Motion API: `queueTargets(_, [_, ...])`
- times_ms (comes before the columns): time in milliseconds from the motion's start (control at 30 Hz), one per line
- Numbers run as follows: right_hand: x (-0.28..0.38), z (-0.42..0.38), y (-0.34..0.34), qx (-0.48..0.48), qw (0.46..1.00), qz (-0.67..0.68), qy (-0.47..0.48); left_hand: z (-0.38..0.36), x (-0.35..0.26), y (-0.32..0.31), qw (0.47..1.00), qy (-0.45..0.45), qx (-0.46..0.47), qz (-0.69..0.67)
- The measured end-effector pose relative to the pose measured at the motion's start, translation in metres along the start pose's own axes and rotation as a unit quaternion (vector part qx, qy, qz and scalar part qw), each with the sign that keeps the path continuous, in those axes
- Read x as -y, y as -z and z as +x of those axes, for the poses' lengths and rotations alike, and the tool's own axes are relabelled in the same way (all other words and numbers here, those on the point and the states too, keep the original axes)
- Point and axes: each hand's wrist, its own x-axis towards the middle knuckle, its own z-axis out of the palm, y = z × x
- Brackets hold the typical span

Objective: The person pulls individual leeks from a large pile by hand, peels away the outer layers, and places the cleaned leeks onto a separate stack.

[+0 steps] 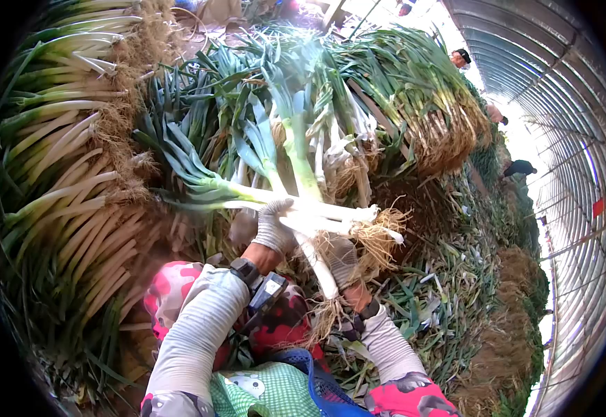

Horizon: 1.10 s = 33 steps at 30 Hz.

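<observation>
My left hand [275, 228], in a light knit glove, is closed round the white stalks of several leeks [299, 217]. Their green leaves reach up and left, and the stringy roots [379, 236] hang out on the right. One leek [319, 267] in the bunch slants down across the others, root end toward my lap. My right hand [343, 258], gloved too, is under the stalks by the root end and appears to grip them from below; its fingertips are hidden behind them.
A tall stack of leeks [73, 160] lies at the left, roots facing inward. Another leek pile [414, 97] stands at the upper right. Loose leaves and trimmings [442, 299] cover the ground at the right. Other people [460, 57] are far back near the greenhouse wall [581, 208].
</observation>
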Motion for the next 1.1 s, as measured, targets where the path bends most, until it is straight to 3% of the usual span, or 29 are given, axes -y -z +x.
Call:
queueTargets(233, [-0.033, 0.001, 0.009, -0.079, 0.993, -0.012, -0.088, 0.001, -0.005, -0.009, 0.996, -0.071, -0.04, -0.028])
queueTargets(267, [-0.036, -0.011, 0.013, -0.089, 0.99, -0.003, -0.108, -0.002, -0.011, -0.016, 0.996, -0.038, -0.028, -0.072])
queueTargets(367, [-0.033, -0.045, 0.023, -0.098, 0.984, 0.023, -0.146, 0.012, -0.021, -0.013, 0.996, -0.082, -0.037, 0.01])
queueTargets(433, [-0.029, -0.049, 0.024, -0.103, 0.981, 0.045, -0.159, 0.005, -0.015, -0.008, 0.997, -0.022, -0.074, -0.02])
queueTargets(667, [-0.021, 0.018, -0.011, -0.109, 0.964, 0.149, -0.19, -0.007, -0.003, -0.01, 0.998, -0.052, -0.029, 0.032])
queueTargets(800, [-0.013, 0.013, -0.024, -0.117, 0.941, 0.213, -0.236, 0.007, -0.002, 0.003, 0.998, 0.048, -0.001, -0.03])
queueTargets(833, [-0.014, 0.011, -0.021, -0.125, 0.932, 0.23, -0.252, 0.005, -0.003, 0.001, 1.0, -0.008, -0.012, 0.004])
queueTargets(967, [-0.019, -0.005, 0.013, -0.191, 0.854, 0.34, -0.346, 0.01, -0.009, -0.004, 0.997, -0.012, -0.027, -0.073])
queueTargets(1033, [-0.022, -0.026, 0.035, -0.235, 0.757, 0.48, -0.377, 0.023, -0.016, 0.008, 0.994, -0.105, 0.008, -0.024])
queueTargets(1067, [-0.03, -0.044, 0.043, -0.265, 0.678, 0.595, -0.341, 0.041, -0.023, 0.025, 0.993, -0.112, 0.007, -0.028])
queueTargets(1100, [-0.06, -0.076, 0.06, -0.175, 0.703, 0.621, -0.3, 0.039, -0.032, 0.023, 0.994, -0.088, 0.013, -0.059])
